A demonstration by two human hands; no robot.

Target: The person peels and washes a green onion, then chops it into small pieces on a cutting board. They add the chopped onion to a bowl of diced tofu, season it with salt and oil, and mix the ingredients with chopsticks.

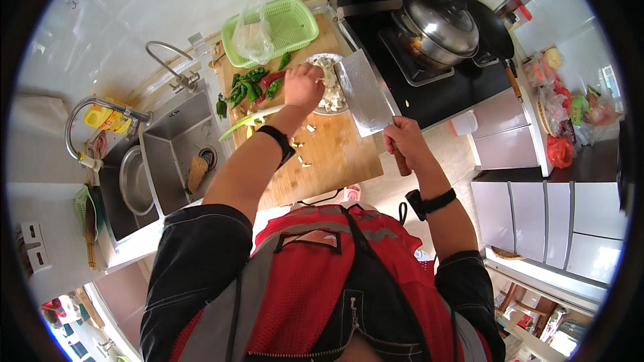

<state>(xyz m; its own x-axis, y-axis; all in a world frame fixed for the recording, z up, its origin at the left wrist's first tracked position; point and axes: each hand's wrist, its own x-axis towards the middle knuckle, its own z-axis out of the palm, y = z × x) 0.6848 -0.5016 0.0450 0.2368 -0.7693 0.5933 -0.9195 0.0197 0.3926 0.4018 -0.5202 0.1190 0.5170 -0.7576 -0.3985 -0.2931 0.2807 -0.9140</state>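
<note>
My right hand (406, 142) grips the wooden handle of a cleaver (362, 93). Its broad blade, with wet smears on it, lies flat beside and partly over the right rim of a metal plate (332, 110). Chopped white pieces (331, 85) fill the plate. My left hand (304, 86) is at the plate's left side with its fingers curled; whether they pinch a piece is hidden. Under both lies a wooden cutting board (332, 156) with scattered white scraps (302, 161). Green peppers (246, 85), a red pepper (271, 78) and a green stalk (249, 121) lie left of my left hand.
A green plastic basket (297, 25) with a clear bag (253, 35) stands at the board's back. To the right, a lidded pot (437, 30) sits on the black stove (427, 105). At left is a steel double sink (171, 161) with a gourd-like brush (197, 173) and a metal basin (132, 181).
</note>
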